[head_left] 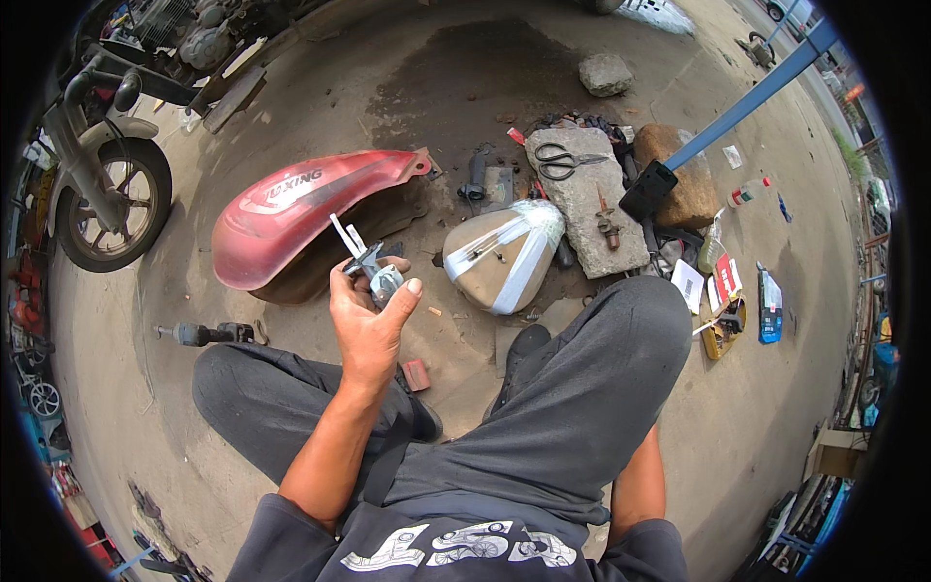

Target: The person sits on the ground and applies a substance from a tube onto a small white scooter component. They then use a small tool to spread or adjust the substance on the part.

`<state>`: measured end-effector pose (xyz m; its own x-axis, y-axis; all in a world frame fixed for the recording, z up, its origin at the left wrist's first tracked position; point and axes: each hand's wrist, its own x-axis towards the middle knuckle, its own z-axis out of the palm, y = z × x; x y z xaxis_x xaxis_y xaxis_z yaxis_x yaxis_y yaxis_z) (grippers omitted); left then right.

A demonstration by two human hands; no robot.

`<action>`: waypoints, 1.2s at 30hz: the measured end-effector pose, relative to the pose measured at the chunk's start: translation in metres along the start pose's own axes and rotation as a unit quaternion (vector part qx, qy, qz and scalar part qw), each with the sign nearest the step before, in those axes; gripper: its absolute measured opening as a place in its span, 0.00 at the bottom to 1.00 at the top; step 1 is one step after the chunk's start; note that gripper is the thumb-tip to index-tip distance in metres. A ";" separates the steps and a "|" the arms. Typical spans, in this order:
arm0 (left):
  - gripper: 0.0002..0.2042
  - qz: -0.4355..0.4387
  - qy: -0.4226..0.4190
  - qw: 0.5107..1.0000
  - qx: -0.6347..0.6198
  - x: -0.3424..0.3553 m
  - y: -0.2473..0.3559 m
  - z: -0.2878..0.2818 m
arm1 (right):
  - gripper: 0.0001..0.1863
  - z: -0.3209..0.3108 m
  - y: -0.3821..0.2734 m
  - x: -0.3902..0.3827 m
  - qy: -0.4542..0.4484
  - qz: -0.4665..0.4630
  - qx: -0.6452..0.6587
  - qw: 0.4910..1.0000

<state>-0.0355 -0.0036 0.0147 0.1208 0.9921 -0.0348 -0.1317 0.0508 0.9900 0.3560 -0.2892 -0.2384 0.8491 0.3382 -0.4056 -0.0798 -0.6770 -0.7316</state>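
My left hand (367, 325) is raised in front of my left knee. Its thumb and fingers are closed round a grey metal fuel tap (387, 281), from which two thin white tubes (346, 233) stick up. Just beyond lies a red motorcycle fuel tank (276, 223) on its side. To the right of the hand sits a rounded brown object with silver tape strips (504, 257). My right forearm (638, 485) goes down behind my right thigh, so the right hand is hidden.
A stone slab (587, 209) bears black-handled scissors (569, 161) and a rusty part (608, 228). A blue pole (742, 97) slants over a brown rock (684, 165). A power tool (208, 334) lies left; a motorcycle wheel (145, 218) stands far left. Small packages (724, 283) lie right.
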 end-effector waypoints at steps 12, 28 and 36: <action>0.24 0.057 -0.007 0.998 0.012 -0.002 0.019 -0.007 | 0.12 0.025 -0.006 -0.032 -0.034 -0.012 0.022 0.999; 0.22 0.068 -0.070 0.993 0.072 0.008 0.082 -0.008 | 0.12 0.021 0.005 -0.056 -0.059 -0.012 0.044 0.997; 0.22 0.075 -0.099 0.985 0.120 0.017 0.107 -0.013 | 0.10 0.013 -0.019 -0.089 -0.068 -0.049 0.104 0.991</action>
<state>-0.0607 0.0206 0.1177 0.3098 0.9435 0.1176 0.0713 -0.1464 0.9866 0.2748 -0.2978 -0.1950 0.7808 0.4911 -0.3863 -0.1172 -0.4922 -0.8625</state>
